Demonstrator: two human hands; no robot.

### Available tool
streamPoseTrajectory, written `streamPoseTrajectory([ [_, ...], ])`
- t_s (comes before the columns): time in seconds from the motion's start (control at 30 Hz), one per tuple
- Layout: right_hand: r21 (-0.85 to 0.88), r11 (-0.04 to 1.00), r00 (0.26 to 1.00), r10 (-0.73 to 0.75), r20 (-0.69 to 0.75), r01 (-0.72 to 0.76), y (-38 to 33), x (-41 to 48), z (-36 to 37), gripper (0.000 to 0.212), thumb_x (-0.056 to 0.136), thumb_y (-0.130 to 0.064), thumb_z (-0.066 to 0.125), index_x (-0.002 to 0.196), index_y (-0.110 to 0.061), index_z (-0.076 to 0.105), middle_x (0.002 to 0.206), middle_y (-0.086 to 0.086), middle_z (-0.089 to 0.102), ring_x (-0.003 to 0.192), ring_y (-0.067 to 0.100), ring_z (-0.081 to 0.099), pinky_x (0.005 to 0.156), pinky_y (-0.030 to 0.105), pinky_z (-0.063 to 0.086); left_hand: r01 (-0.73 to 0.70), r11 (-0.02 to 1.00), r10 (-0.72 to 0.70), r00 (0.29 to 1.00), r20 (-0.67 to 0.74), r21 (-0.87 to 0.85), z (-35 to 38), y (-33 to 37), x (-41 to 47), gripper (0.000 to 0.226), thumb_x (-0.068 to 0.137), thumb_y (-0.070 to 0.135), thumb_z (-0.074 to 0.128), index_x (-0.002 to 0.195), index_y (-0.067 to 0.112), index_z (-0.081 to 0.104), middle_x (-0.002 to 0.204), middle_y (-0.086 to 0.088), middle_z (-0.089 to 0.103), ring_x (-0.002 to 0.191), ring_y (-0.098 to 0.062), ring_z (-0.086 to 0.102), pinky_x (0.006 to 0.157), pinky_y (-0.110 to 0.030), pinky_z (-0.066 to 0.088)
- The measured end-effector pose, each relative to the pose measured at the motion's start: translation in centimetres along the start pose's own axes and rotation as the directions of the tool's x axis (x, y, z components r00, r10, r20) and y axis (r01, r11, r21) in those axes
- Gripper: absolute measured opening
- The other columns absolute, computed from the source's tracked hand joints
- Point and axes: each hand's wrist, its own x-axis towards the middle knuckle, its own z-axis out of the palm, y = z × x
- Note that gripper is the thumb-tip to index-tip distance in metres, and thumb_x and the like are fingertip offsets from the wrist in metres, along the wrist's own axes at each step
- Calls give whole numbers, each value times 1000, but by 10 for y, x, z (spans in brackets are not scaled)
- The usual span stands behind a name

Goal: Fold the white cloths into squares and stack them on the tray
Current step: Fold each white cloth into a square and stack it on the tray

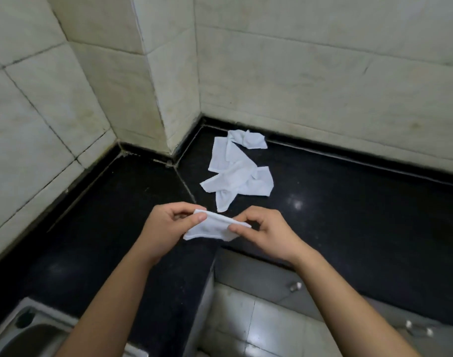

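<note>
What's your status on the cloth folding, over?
Left hand and right hand each pinch one end of a white cloth above the black counter. Pile of crumpled cloths behind it. No tray in view.

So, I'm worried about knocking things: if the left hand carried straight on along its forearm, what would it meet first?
Probably the pile of loose cloths on the black counter, though the left hand may pass above it; height is unclear.
</note>
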Motion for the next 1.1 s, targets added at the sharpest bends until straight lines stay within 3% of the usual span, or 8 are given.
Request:
streamPoseTrajectory([
  [0.23, 75, 993, 951, 108, -289, -90, 41, -118, -116, 6, 87, -31, 76, 92, -32, 78, 93, -10, 73, 89, 10, 68, 83, 38, 55, -57, 998, 63, 965, 256, -32, 153, 61, 7, 11, 81, 12, 76, 86, 21, 81, 94, -4, 77, 89, -12, 70, 81, -21, 54],
  [0.37, 83, 992, 897, 125, -424, -99, 76, -221, -184, 12, 87, -35, 75, 99, -32, 75, 95, -12, 73, 89, 12, 69, 83, 42, 56, -180, 983, 146, 872, 467, 28, 283, 95, -16, 9, 79, 22, 75, 86, 21, 80, 91, -6, 76, 83, -12, 68, 75, -24, 53],
  [0.5, 31, 993, 830, 113, -546, -115, 111, -325, -251, 15, 89, -40, 71, 104, -37, 75, 94, -16, 72, 92, 9, 67, 82, 31, 52, -281, 959, 185, 741, 646, 48, 423, 115, -50, 11, 81, 24, 75, 89, 18, 79, 91, -5, 77, 83, -14, 70, 74, -25, 53],
  [0.6, 16, 983, 748, 149, -647, -183, 140, -400, -295, 16, 89, -41, 69, 101, -34, 77, 89, -12, 70, 88, 9, 67, 78, 31, 51, -340, 939, 208, 662, 720, 42, 514, 123, -72, 9, 82, 23, 75, 88, 18, 79, 91, -4, 77, 85, -17, 71, 78, -31, 54],
  [0.7, 60, 967, 666, 213, -715, -246, 166, -471, -329, 13, 89, -37, 72, 98, -32, 79, 89, -11, 71, 86, 9, 67, 77, 31, 52, -347, 938, 217, 619, 755, 15, 588, 133, -94, 5, 82, 21, 75, 84, 23, 79, 89, -1, 77, 81, -11, 69, 76, -28, 53],
  [0.93, 208, 937, 422, 315, -850, -281, 206, -573, -389, 4, 88, -29, 76, 91, -29, 78, 87, -10, 75, 79, 18, 69, 74, 40, 54, -224, 974, 179, 638, 749, -42, 710, 150, -111, 7, 83, 18, 76, 88, 16, 79, 94, -5, 76, 87, -16, 68, 86, -44, 54],
  [1.03, 259, 936, 323, 327, -888, -237, 225, -590, -413, 6, 86, -28, 78, 89, -33, 78, 87, -9, 76, 78, 25, 69, 74, 41, 56, -215, 974, 191, 624, 757, -68, 756, 153, -113, 9, 84, 18, 75, 90, 13, 78, 93, -6, 76, 85, -14, 67, 83, -42, 53],
  [1.1, 304, 930, 266, 353, -897, -207, 237, -601, -434, 10, 84, -25, 80, 87, -35, 79, 86, -9, 77, 75, 19, 70, 74, 36, 55, -212, 972, 210, 610, 764, -97, 789, 156, -110, 9, 83, 16, 75, 90, 11, 78, 93, -8, 76, 85, -14, 67, 83, -39, 52],
])
